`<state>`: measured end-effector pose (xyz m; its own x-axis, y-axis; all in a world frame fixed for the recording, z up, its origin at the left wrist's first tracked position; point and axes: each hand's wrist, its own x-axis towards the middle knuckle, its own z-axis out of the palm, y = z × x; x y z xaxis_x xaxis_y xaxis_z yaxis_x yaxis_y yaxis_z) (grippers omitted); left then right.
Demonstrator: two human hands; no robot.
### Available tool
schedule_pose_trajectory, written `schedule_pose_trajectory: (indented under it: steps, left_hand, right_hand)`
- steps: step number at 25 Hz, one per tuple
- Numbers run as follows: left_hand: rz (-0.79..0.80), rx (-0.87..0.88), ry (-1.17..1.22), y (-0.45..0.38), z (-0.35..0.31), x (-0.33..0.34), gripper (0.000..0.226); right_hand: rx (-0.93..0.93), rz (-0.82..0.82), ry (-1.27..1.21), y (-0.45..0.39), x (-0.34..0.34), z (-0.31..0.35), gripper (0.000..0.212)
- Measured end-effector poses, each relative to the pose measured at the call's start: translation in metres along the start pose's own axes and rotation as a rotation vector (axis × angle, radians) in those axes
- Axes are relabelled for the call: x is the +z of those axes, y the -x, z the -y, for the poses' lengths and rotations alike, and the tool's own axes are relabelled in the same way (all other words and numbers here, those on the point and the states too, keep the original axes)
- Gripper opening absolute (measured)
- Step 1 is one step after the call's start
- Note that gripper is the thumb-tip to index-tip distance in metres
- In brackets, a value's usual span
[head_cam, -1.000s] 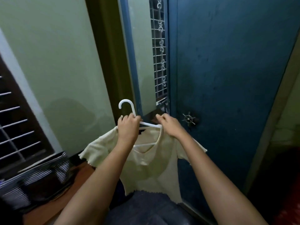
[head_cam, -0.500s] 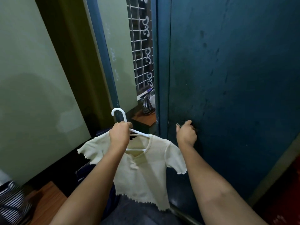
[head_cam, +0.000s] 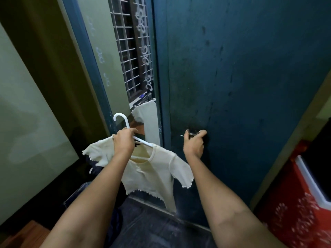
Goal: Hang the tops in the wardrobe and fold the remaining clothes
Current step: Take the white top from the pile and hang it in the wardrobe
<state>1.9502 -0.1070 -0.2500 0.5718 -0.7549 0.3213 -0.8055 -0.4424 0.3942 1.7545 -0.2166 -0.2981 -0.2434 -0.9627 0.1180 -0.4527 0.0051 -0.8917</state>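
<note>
- Fingers (head_cam: 131, 131) of the left hand (head_cam: 123, 142) are curled round the neck of a white hanger (head_cam: 123, 122), gripping it just below the hook; the hook points up and to the left.
- Fingers (head_cam: 201, 134) of the right hand (head_cam: 194, 144) are curled round a small metal handle (head_cam: 192, 134) on the dark blue wardrobe door (head_cam: 241, 77), gripping it.
- Cream top (head_cam: 152, 170), short-sleeved with frilled hems, hangs on the hanger. It is held in the air in front of the wardrobe, just left of the door and well below the hook.
- One sleeve of the cream top spreads out to the left of the left hand; the other sleeve hangs near the right forearm.
- Mirror panel (head_cam: 143, 72) stands just left of the door. It reflects a white window grille and part of the cream top.
- Green wall (head_cam: 26, 104) fills the left side of the view.
- Red patterned item (head_cam: 300, 203) with a white edge sits in the lower right corner, right of the wardrobe.
- Dark blue fabric (head_cam: 143, 226) lies below the top, between the two forearms.
</note>
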Motion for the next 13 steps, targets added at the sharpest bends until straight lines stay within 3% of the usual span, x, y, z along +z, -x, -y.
schedule_pose_trajectory:
  steps: [4,7,10,13]
  left_hand:
    - [0.041,0.127,-0.029,0.014,0.014,-0.031,0.066]
    - [0.042,0.196,-0.021,0.029,0.027,-0.054,0.067]
    - [0.021,0.273,0.006,0.044,0.036,-0.078,0.064]
    - [-0.033,0.348,0.051,0.055,0.03,-0.102,0.059]
  right_hand:
    - [0.024,-0.013,0.062,0.043,-0.018,-0.002,0.043]
    - [0.048,-0.232,0.179,0.092,-0.033,-0.005,0.056]
    - [-0.203,-0.525,0.248,0.137,-0.057,0.024,0.065]
    - [-0.451,-0.59,0.204,0.162,-0.094,0.077,0.068]
